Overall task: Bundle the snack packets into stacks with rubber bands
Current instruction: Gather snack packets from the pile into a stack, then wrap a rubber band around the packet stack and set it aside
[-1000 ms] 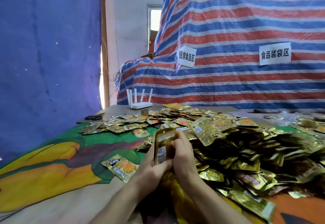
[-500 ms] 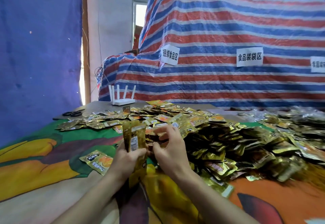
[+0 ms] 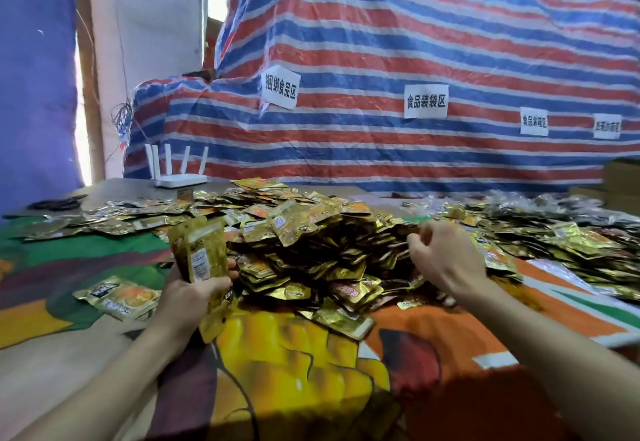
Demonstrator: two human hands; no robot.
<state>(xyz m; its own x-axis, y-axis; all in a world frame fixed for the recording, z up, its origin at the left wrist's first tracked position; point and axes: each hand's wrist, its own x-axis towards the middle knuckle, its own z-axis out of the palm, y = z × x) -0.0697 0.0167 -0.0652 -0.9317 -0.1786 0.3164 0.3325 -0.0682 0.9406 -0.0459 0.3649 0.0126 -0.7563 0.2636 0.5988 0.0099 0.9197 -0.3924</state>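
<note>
My left hand (image 3: 192,298) grips a small stack of gold snack packets (image 3: 199,250) and holds it upright at the left foot of the big pile of loose gold packets (image 3: 311,243). Over the pile's right flank is my right hand (image 3: 446,260), fingers curled down among the packets. Whether it pinches one is hidden by the fingers. I see no rubber band.
One packet (image 3: 119,296) lies alone on the colourful cloth (image 3: 294,354) to the left. More packets (image 3: 554,232) spread to the right. A white router (image 3: 180,179) and black scissors (image 3: 59,203) sit at the far left. A striped tarp (image 3: 381,59) with paper labels rises behind.
My right hand left the stack and moved right to the pile's far side. My left hand keeps the stack upright alone. The view turned to the right.
</note>
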